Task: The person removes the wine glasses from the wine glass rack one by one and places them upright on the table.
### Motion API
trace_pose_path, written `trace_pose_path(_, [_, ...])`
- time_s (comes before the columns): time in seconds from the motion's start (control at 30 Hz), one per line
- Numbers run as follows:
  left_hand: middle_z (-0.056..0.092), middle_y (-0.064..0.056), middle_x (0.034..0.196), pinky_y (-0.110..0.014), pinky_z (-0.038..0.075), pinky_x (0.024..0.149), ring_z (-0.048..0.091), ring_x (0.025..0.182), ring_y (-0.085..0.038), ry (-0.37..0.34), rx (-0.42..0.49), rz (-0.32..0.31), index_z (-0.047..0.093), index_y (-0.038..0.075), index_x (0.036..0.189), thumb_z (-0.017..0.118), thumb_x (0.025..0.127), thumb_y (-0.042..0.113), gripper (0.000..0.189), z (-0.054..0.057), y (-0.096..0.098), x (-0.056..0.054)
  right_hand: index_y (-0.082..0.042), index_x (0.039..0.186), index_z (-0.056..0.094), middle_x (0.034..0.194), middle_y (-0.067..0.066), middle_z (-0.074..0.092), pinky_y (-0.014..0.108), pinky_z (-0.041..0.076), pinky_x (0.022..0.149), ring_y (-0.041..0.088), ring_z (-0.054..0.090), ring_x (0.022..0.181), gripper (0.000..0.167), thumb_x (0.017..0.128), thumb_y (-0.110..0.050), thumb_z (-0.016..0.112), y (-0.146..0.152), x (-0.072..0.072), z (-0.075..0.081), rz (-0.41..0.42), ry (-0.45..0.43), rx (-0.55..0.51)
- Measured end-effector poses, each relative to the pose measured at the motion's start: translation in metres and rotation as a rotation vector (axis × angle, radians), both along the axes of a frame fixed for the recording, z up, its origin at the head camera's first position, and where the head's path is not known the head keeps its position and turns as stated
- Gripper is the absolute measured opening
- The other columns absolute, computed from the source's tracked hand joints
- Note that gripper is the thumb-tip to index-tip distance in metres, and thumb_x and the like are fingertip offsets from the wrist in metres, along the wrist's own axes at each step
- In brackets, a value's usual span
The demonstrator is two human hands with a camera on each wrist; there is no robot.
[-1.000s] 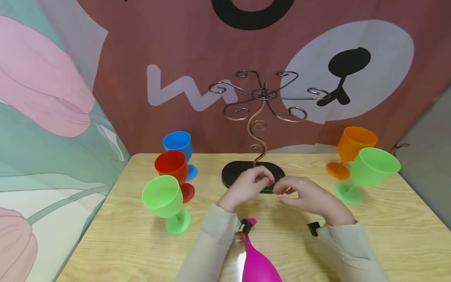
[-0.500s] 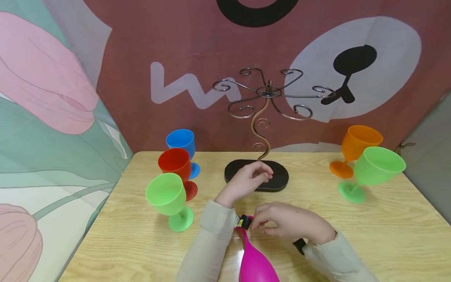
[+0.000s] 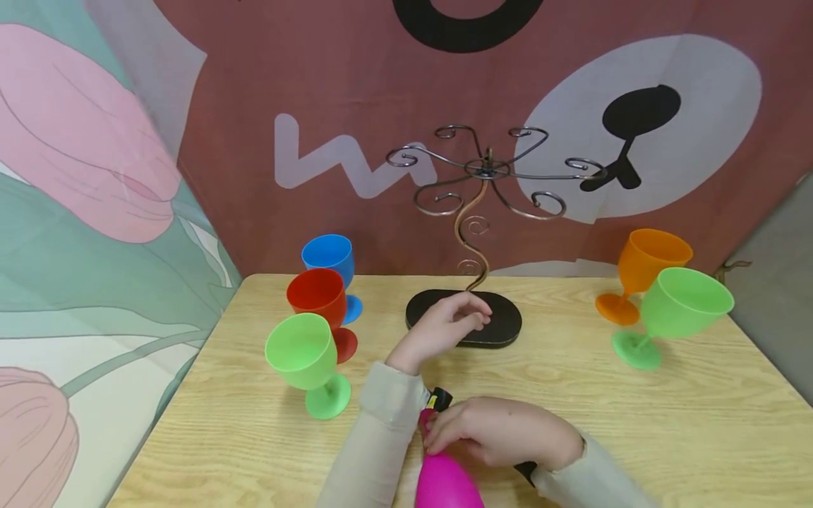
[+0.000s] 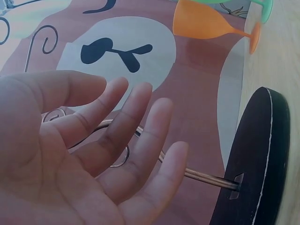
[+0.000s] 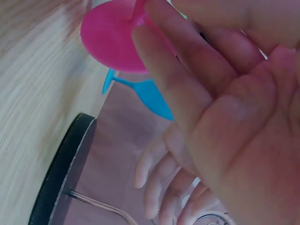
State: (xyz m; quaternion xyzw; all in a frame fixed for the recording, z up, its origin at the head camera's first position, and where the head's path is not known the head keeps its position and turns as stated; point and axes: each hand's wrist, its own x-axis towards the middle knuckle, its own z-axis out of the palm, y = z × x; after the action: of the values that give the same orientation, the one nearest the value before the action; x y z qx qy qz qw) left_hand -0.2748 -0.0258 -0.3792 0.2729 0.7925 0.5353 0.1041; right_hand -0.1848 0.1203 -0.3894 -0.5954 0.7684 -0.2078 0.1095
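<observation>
My right hand has its fingers at the stem of a pink goblet and holds it there. The goblet's bowl points toward me and runs out of the head view at the bottom. Its round pink foot shows beyond the fingertips in the right wrist view. Holding nothing, my left hand hovers in front of the stand's black base, fingers loosely bent. Above that base rises a wavy copper-coloured stem carrying several curled metal arms.
On the left are a blue goblet, a red goblet and a green goblet. An orange goblet and another green goblet stand at the right. A patterned cloth hangs behind the wooden table.
My right hand has come down and left from beside the left hand to the pink goblet's stem. The goblet has shifted slightly. My left hand stays near the base.
</observation>
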Motion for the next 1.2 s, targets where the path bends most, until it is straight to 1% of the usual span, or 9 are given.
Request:
trace_pose_path(0.2, [0.07,-0.006,0.111,-0.028,0.053,0.089,0.067,0.103,-0.019,-0.002,-0.007,0.008,0.067,0.006,0.119,0.055,0.106,0.018,0.021,0.0,-0.002,0.0,-0.019,0.107,0.07,0.106,-0.013,0.067,0.007,0.044,0.088,-0.002,0.059,0.097,0.028,0.088,0.001,0.073,-0.01,0.011,-0.002,-0.021,0.113,-0.014])
trace_pose_path(0.43, [0.07,-0.006,0.112,-0.028,0.053,0.09,0.067,0.103,-0.019,-0.008,-0.019,0.014,0.066,0.006,0.119,0.054,0.106,0.017,0.021,0.0,-0.003,0.002,-0.021,0.109,0.069,0.11,-0.014,0.065,0.009,0.044,0.093,-0.001,0.059,0.101,0.03,0.086,-0.003,0.076,-0.018,0.019,-0.008,-0.022,0.31,0.009])
trace_pose_path(0.57, [0.07,-0.006,0.111,-0.029,0.053,0.089,0.066,0.102,-0.018,-0.009,-0.012,0.012,0.066,0.007,0.12,0.054,0.106,0.017,0.021,0.0,-0.004,0.002,-0.021,0.107,0.07,0.106,-0.013,0.062,0.007,0.043,0.089,-0.001,0.057,0.098,0.028,0.085,-0.007,0.08,-0.021,0.021,-0.008,-0.026,0.314,0.039])
trace_pose_path(0.73, [0.07,-0.009,0.113,-0.03,0.055,0.087,0.066,0.101,-0.015,-0.026,0.01,-0.014,0.065,0.005,0.121,0.054,0.106,0.017,0.022,0.001,-0.004,0.003,-0.021,0.106,0.07,0.101,-0.013,0.059,0.005,0.041,0.085,-0.001,0.054,0.093,0.025,0.085,-0.011,0.082,-0.022,0.023,-0.009,-0.027,0.308,0.072])
trace_pose_path(0.83, [0.07,-0.011,0.115,-0.03,0.055,0.085,0.066,0.101,-0.015,-0.03,0.027,-0.03,0.065,0.004,0.123,0.054,0.106,0.017,0.023,0.002,-0.004,0.003,-0.022,0.103,0.07,0.099,-0.013,0.058,0.005,0.041,0.083,0.0,0.053,0.092,0.026,0.084,-0.009,0.082,-0.018,0.024,-0.011,-0.044,0.294,0.067])
trace_pose_path(0.97, [0.07,-0.007,0.117,-0.03,0.055,0.087,0.066,0.104,-0.014,-0.044,0.042,-0.042,0.064,0.006,0.125,0.055,0.106,0.021,0.025,0.006,-0.008,0.005,-0.022,0.102,0.069,0.097,-0.013,0.057,0.007,0.041,0.082,0.001,0.052,0.089,0.028,0.082,-0.006,0.081,-0.011,0.024,-0.014,-0.071,0.272,0.056])
trace_pose_path(1.03, [0.069,-0.005,0.117,-0.03,0.055,0.088,0.066,0.105,-0.013,-0.049,0.047,-0.042,0.064,0.007,0.125,0.056,0.106,0.023,0.026,0.008,-0.01,0.006,-0.023,0.101,0.069,0.097,-0.013,0.057,0.009,0.043,0.08,0.001,0.052,0.087,0.03,0.081,-0.004,0.081,-0.007,0.024,-0.015,-0.085,0.28,0.063])
trace_pose_path(1.13, [0.069,-0.003,0.116,-0.03,0.055,0.088,0.066,0.104,-0.012,-0.036,0.05,-0.038,0.065,0.009,0.125,0.056,0.106,0.024,0.026,0.012,-0.014,0.007,-0.023,0.099,0.068,0.097,-0.013,0.06,0.012,0.047,0.079,0.002,0.054,0.088,0.031,0.079,-0.004,0.081,0.001,0.024,-0.019,-0.113,0.347,0.065])
trace_pose_path(1.2, [0.069,-0.003,0.116,-0.03,0.055,0.087,0.066,0.103,-0.013,-0.024,0.047,-0.034,0.065,0.009,0.125,0.057,0.105,0.024,0.026,0.015,-0.015,0.007,-0.023,0.099,0.068,0.099,-0.012,0.062,0.013,0.049,0.079,0.002,0.056,0.091,0.031,0.078,-0.005,0.082,0.007,0.022,-0.021,-0.137,0.362,0.061])
